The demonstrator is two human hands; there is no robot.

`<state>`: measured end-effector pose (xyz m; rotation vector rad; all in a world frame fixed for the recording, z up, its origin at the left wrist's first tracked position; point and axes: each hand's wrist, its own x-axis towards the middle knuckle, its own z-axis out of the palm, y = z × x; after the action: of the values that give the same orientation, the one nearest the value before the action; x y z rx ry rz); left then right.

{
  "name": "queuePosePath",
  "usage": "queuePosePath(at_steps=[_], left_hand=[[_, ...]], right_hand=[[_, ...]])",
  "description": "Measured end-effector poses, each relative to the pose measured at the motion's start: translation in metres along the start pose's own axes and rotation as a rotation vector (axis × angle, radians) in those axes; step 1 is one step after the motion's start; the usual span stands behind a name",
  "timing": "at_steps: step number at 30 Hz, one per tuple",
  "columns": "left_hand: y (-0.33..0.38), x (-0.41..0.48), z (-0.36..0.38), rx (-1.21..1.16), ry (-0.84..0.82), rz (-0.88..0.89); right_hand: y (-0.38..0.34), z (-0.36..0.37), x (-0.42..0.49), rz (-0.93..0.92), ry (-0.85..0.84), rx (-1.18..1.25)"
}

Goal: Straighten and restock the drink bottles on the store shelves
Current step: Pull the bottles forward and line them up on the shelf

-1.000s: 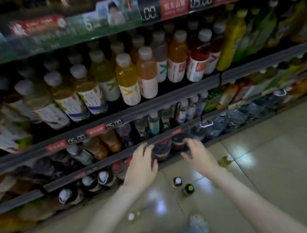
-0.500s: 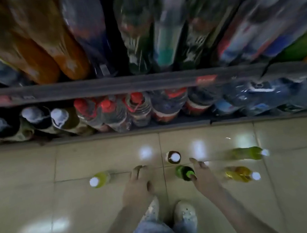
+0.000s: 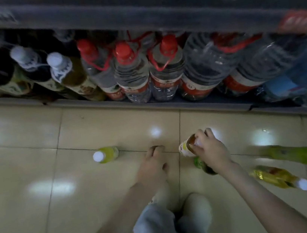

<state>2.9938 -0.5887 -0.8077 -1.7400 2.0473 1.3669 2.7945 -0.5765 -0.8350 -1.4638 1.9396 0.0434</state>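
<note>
Head view, right hand [image 3: 211,148]: fingers curl round amber bottle [image 3: 185,149] near cap.
Left hand [image 3: 153,167]: beside amber bottle, loosely curled, empty.
Handling: likely light, slick; hold neck.

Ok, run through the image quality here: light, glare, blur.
Head view: dim overall; white glare patches on the glossy beige floor tiles; the grey shelf rail at top smeared by motion blur; the right hand gripping the small amber plastic bottle is soft but readable.

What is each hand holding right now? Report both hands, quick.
Left hand: open, fingers loosely curled, holding nothing.
Right hand: closed, gripping the brown bottle by its top.
</note>
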Motion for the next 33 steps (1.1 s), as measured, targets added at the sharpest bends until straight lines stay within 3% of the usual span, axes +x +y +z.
queuePosePath(at_steps=[6, 8, 13, 16, 19, 22, 30, 33], left_hand=[[0.121, -0.103, -0.12, -0.025, -0.059, 0.171], [0.169, -0.147, -0.17, -0.094, 0.016, 0.148], [0.266, -0.255, -0.278, 0.022, 0.257, 0.183], [0.302, -0.308, -0.318, -0.019, 0.32, 0.168], [0.326, -0.348, -0.348, -0.107, 0.385, 0.164], [0.339, -0.376, -0.376, -0.099, 0.395, 0.225], [0.311, -0.408, -0.468, -0.456, 0.09, 0.432], [0.3, -0.408, -0.508, -0.317, 0.178, 0.447]], right_hand=[[-0.104, -0.207, -0.13, -0.185, 0.107, 0.292], [-0.141, -0.277, -0.171, -0.241, 0.155, 0.373], [-0.214, -0.414, -0.264, -0.272, 0.232, 0.598], [-0.244, -0.452, -0.308, -0.286, 0.211, 0.73], [-0.272, -0.465, -0.339, -0.324, 0.139, 0.675], [-0.296, -0.476, -0.359, -0.344, 0.179, 0.692], [-0.352, -0.513, -0.36, -0.507, 0.18, 0.926], [-0.39, -0.524, -0.351, -0.536, 0.176, 0.956]])
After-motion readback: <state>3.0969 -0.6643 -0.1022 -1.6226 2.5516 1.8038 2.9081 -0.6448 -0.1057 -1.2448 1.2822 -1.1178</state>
